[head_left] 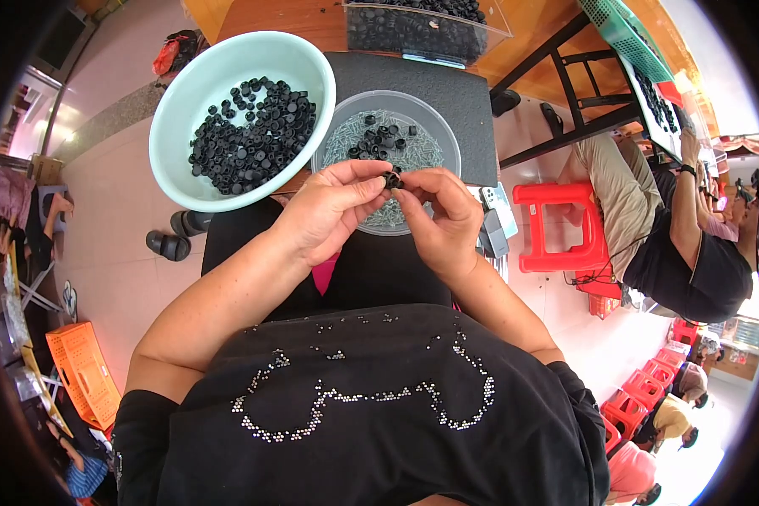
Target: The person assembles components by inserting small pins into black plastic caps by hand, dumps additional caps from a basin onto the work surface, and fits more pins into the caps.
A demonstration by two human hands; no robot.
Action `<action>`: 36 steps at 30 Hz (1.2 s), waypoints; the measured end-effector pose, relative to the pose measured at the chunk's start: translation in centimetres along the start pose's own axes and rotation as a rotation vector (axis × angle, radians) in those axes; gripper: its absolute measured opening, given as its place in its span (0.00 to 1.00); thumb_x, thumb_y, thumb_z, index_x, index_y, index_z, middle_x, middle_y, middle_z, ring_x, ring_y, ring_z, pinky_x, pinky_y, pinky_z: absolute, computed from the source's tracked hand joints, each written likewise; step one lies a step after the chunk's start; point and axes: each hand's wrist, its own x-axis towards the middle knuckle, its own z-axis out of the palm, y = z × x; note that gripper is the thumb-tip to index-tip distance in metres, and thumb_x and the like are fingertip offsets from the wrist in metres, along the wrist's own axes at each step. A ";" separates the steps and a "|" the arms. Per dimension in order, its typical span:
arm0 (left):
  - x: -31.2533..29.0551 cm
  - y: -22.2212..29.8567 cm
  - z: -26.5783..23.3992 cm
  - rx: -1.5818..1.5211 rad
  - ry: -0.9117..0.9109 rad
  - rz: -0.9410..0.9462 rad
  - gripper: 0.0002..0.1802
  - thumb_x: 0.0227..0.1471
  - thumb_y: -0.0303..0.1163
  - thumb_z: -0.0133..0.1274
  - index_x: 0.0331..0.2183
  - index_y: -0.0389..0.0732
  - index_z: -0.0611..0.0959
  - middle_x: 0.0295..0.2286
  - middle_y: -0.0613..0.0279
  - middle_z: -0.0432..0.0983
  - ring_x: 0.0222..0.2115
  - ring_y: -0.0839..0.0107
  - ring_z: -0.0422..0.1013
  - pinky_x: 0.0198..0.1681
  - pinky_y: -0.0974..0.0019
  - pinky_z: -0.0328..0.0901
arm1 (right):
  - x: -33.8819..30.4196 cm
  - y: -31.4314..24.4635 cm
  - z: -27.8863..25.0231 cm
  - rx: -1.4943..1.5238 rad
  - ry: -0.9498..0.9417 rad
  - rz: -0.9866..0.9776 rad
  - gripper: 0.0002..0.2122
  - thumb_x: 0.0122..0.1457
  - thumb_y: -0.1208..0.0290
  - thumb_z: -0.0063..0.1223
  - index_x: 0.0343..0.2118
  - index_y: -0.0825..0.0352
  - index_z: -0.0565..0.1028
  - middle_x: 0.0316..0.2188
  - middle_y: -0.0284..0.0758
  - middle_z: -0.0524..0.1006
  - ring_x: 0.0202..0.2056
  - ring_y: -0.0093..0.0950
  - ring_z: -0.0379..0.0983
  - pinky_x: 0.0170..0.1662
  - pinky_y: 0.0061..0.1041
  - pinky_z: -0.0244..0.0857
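Both of my hands meet over a grey round tub (pixel 455 135) that holds many thin silvery screws or pins (pixel 426 152) and a small heap of black caps (pixel 367 152). Between thumb and finger, my left hand (pixel 333 207) pinches a small round black cap (pixel 392 179). My right hand (pixel 444 219) closes its fingertips on the same cap from the other side. Whether a screw is in the cap is too small to tell. To the left, a pale green basin (pixel 173 105) is filled with similar loose black caps (pixel 257 139).
A clear bin (pixel 417 34) of black parts stands at the back of the table. Right of me are a red stool (pixel 565 228), a phone (pixel 499 215) and a seated co-worker (pixel 691 228). Black shoes (pixel 170 245) and an orange crate (pixel 84 371) are at left.
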 end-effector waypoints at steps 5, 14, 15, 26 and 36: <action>0.0 -0.1 0.1 -0.012 -0.029 0.018 0.12 0.51 0.25 0.52 0.40 0.36 0.76 0.36 0.61 0.74 0.38 0.74 0.70 0.46 0.73 0.65 | 0.0 0.0 0.0 -0.031 0.012 -0.030 0.09 0.45 0.84 0.59 0.31 0.71 0.76 0.25 0.36 0.75 0.24 0.22 0.72 0.27 0.18 0.67; -0.2 0.1 0.4 0.007 -0.007 0.034 0.13 0.51 0.24 0.51 0.41 0.35 0.76 0.36 0.61 0.74 0.39 0.74 0.70 0.46 0.72 0.64 | -0.1 -0.3 0.0 -0.043 0.003 -0.012 0.10 0.45 0.85 0.58 0.33 0.72 0.76 0.27 0.38 0.77 0.26 0.24 0.74 0.28 0.18 0.68; -0.2 0.1 0.5 0.007 -0.007 0.035 0.13 0.51 0.24 0.51 0.41 0.35 0.76 0.36 0.61 0.74 0.39 0.74 0.70 0.46 0.72 0.64 | -0.1 -0.4 0.0 -0.043 0.002 -0.012 0.10 0.45 0.85 0.58 0.33 0.72 0.76 0.27 0.38 0.77 0.26 0.24 0.74 0.28 0.18 0.68; -0.4 0.0 0.7 0.112 0.031 0.064 0.13 0.51 0.25 0.52 0.41 0.34 0.77 0.36 0.60 0.74 0.37 0.75 0.70 0.44 0.73 0.65 | 0.2 -0.7 -0.4 -0.079 -0.041 -0.062 0.10 0.45 0.87 0.57 0.33 0.72 0.76 0.26 0.37 0.76 0.27 0.23 0.72 0.29 0.17 0.64; -0.7 0.2 1.0 0.443 0.031 0.181 0.15 0.52 0.26 0.52 0.43 0.32 0.77 0.35 0.59 0.75 0.35 0.74 0.71 0.41 0.73 0.67 | 0.0 -0.6 -0.9 0.046 -0.106 0.181 0.08 0.47 0.83 0.59 0.31 0.71 0.77 0.26 0.36 0.77 0.28 0.21 0.74 0.32 0.18 0.69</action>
